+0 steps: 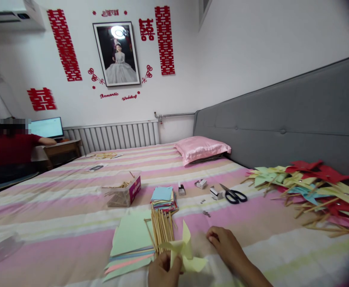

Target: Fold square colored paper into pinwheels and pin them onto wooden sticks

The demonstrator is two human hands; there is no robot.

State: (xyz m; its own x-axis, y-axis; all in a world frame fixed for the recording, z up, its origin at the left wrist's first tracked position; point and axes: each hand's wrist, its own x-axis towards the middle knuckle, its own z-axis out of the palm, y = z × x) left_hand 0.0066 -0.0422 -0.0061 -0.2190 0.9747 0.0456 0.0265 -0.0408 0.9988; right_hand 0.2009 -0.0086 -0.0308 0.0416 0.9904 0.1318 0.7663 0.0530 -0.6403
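Observation:
A pale yellow paper pinwheel (186, 248) with folded blades is pinched between the thumb and fingers of my left hand (164, 271). To its right, my right hand (226, 244) is held over the bedspread with its fingers curled together. Whatever those fingertips hold, if anything, is too small to make out. Just beyond that hand lie a few tiny metal pieces (206, 214). A bundle of thin wooden sticks (162, 227) rests behind the pinwheel. Fanned coloured paper sheets (132, 235) are left of the sticks, and a stack of small paper squares (162, 194) sits behind them.
Black-handled scissors (235, 196) lie near small boxes (216, 193). A clear tub of sticks (126, 193) stands at left. Finished pinwheels (312, 187) are heaped by the grey headboard (282, 115). A pink pillow (202, 149) lies farther back. A person in red (9, 149) sits at a desk.

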